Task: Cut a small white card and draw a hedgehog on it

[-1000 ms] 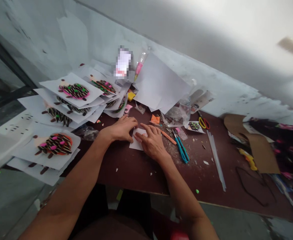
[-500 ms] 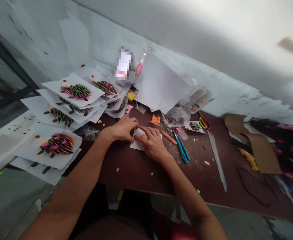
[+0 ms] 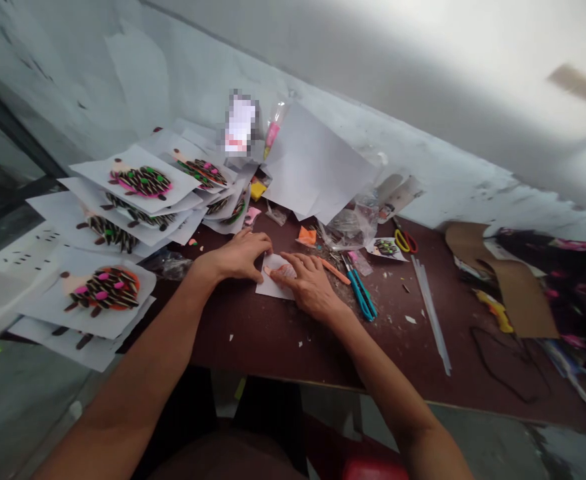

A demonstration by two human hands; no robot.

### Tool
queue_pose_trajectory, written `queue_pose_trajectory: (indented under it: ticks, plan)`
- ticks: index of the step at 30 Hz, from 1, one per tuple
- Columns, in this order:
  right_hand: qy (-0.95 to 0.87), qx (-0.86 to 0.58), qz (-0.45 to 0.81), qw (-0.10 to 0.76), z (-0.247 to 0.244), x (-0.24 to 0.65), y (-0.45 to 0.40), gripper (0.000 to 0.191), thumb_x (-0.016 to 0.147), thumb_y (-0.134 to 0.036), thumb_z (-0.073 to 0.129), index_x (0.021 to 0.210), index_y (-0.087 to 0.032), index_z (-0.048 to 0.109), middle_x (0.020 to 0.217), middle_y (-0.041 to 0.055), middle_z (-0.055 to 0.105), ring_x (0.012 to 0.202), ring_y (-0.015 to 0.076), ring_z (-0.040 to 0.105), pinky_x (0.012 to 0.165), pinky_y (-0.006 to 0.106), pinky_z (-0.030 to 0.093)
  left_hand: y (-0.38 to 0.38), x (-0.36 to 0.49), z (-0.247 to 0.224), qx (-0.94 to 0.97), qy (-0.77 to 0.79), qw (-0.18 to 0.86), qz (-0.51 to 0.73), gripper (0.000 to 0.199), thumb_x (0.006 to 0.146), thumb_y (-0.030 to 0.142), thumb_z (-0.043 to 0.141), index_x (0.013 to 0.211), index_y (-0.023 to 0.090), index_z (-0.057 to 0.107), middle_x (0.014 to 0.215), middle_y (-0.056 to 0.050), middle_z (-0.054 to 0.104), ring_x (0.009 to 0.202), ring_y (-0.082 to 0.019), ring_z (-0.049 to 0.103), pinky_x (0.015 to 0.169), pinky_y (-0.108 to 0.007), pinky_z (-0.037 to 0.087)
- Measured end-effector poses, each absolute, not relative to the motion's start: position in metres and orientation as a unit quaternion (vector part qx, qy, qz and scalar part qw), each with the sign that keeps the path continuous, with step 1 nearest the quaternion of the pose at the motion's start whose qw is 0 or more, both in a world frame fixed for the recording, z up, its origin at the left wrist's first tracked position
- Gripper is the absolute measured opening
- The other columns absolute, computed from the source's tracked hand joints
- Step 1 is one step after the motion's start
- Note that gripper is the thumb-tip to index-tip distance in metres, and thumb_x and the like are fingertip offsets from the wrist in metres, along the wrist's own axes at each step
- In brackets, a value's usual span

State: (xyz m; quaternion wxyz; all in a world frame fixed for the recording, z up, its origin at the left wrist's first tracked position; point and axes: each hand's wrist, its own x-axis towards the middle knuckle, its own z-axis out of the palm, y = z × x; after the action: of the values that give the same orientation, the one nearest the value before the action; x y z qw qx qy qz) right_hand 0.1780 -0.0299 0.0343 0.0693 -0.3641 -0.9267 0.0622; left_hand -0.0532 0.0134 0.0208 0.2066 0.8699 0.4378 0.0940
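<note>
**Q:** How are the hands posed?
**A:** The left hand [image 3: 237, 257] is held curled, its fingertips set at the edge of a small white paper slip [image 3: 269, 288]; whether anything is pinched cannot be told. The right hand [image 3: 310, 287] is spread, with its fingers pressed down on the slip.

**Q:** Where is the slip located?
**A:** It is laid on a maroon tabletop [image 3: 273, 343] between the hands, a pink-orange foam piece [image 3: 281, 271] being seen on it.

**Q:** What is placed nearby?
**A:** Teal-handled scissors [image 3: 360, 295] and an orange foam strip [image 3: 335, 271] are found just rightward; sheets bearing foam hedgehog figures [image 3: 140, 181] are piled leftward.
</note>
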Motion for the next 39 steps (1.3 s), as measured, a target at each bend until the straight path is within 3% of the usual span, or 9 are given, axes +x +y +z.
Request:
queue_pose_trajectory:
  ticks: [8, 15, 21, 27, 39]
  plan:
    - [-0.935, -0.353, 0.016, 0.035, 0.038, 0.182, -0.031, 0.040, 0.093, -0.013, 0.052, 0.126, -0.032, 0.066, 0.148, 0.0073, 0.049, 0.130, 0.0330, 0.041, 0.104, 0.053, 0.034, 0.013, -0.053, 0.023, 0.868, 0.441, 0.212, 0.086, 0.044, 0.068, 0.035, 0.073, 0.108, 0.022, 0.059, 0.126, -0.005, 0.057, 0.122, -0.028, 0.050, 0.117, -0.045, 0.021]
    - [-0.922, -0.383, -0.020, 0.058, 0.038, 0.183, -0.038, 0.034, 0.094, -0.013, 0.051, 0.120, -0.023, 0.069, 0.148, 0.0128, 0.048, 0.129, 0.0308, 0.043, 0.104, 0.050, 0.036, 0.010, -0.051, 0.031, 0.866, 0.447, 0.213, 0.071, 0.043, 0.067, 0.034, 0.073, 0.106, 0.023, 0.057, 0.123, -0.004, 0.056, 0.124, -0.026, 0.049, 0.120, -0.046, 0.016]
    - [-0.926, -0.371, 0.000, 0.073, 0.035, 0.165, -0.034, 0.046, 0.092, -0.011, 0.052, 0.132, -0.029, 0.061, 0.153, 0.0109, 0.042, 0.135, 0.0307, 0.038, 0.106, 0.049, 0.033, 0.009, -0.050, 0.035, 0.867, 0.450, 0.206, 0.062, 0.042, 0.069, 0.035, 0.072, 0.107, 0.023, 0.057, 0.125, -0.004, 0.056, 0.123, -0.027, 0.049, 0.119, -0.045, 0.018]
    - [-0.930, -0.365, -0.005, 0.050, 0.032, 0.156, -0.028, 0.040, 0.094, -0.014, 0.050, 0.130, -0.027, 0.062, 0.154, 0.0116, 0.041, 0.137, 0.0307, 0.036, 0.107, 0.050, 0.032, 0.009, -0.049, 0.036, 0.866, 0.451, 0.207, 0.051, 0.049, 0.070, 0.034, 0.072, 0.115, 0.023, 0.056, 0.129, -0.005, 0.055, 0.126, -0.026, 0.047, 0.119, -0.045, 0.019]
    - [-0.940, -0.340, -0.019, 0.026, 0.031, 0.170, -0.027, 0.038, 0.098, -0.018, 0.048, 0.131, -0.030, 0.061, 0.153, 0.0101, 0.042, 0.138, 0.0314, 0.036, 0.106, 0.050, 0.033, 0.011, -0.051, 0.032, 0.866, 0.452, 0.207, 0.058, 0.045, 0.069, 0.038, 0.071, 0.110, 0.023, 0.059, 0.125, -0.004, 0.056, 0.122, -0.028, 0.048, 0.118, -0.045, 0.020]
